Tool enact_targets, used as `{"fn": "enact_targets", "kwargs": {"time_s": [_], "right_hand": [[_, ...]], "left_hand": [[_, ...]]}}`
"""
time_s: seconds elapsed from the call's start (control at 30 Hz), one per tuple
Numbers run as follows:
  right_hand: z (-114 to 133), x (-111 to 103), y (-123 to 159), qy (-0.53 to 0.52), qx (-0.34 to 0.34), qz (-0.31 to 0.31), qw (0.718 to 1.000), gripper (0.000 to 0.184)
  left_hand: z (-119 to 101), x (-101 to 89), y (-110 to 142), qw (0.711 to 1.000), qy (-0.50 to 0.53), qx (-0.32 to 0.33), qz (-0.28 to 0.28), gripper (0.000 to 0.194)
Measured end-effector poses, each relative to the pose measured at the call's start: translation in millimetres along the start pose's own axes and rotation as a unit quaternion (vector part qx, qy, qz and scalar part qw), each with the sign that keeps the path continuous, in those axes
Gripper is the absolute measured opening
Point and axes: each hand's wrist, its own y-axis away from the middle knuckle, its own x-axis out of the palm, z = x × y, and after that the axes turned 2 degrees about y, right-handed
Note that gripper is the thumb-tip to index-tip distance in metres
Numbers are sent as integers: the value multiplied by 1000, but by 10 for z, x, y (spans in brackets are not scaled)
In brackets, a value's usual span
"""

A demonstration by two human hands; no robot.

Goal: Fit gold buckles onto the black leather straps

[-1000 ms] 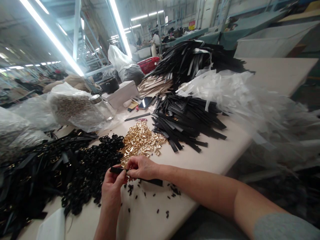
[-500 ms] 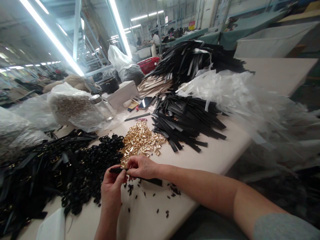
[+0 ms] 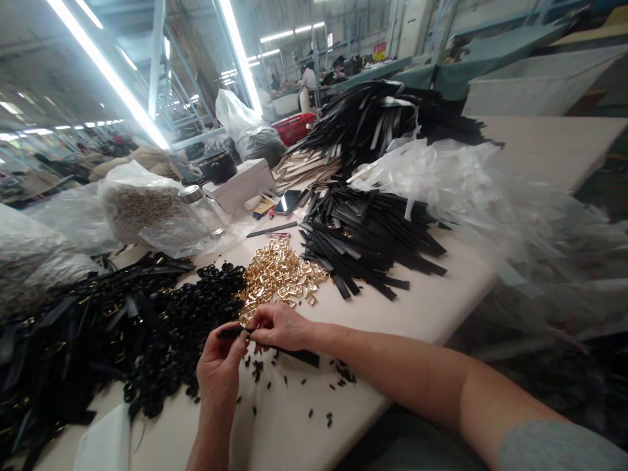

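Note:
Between my two hands is a black strap (image 3: 304, 356), its free end slanting out below the right wrist. My left hand (image 3: 220, 360) is closed on its short end, thumb pressing from the front. The fingers of my right hand (image 3: 279, 327) pinch it close beside the left thumb. Whether a buckle sits between the fingertips is hidden. Just beyond the hands lies a heap of gold buckles (image 3: 275, 268). A pile of small black loops (image 3: 184, 333) spreads to the left of it, and small black bits (image 3: 258, 369) are scattered below.
Loose black straps (image 3: 363, 235) lie farther back on the table (image 3: 432, 307). Buckled straps (image 3: 59, 340) heap up at left. A glass jar (image 3: 201, 208), a phone (image 3: 288, 201), a white box (image 3: 243, 186) and clear plastic bags (image 3: 142, 209) stand behind. White plastic sheeting (image 3: 456, 176) hangs over the right edge.
Both hands stay at almost the same spot with the strap between them. The whole view has shifted slightly; nothing is picked up or let go.

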Motion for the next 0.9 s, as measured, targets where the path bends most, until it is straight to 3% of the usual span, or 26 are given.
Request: {"fn": "enact_targets", "kwargs": {"time_s": [0.43, 0.67, 0.9], "right_hand": [[-66, -9, -18, 14, -19, 5, 1000, 8], [-112, -41, 1, 156, -63, -14, 986, 11], [-48, -49, 23, 221, -73, -22, 972, 12]], "left_hand": [[23, -7, 15, 1000, -15, -2, 24, 38], [12, -1, 21, 999, -16, -7, 36, 38], [17, 1, 25, 999, -24, -11, 38, 36]]}}
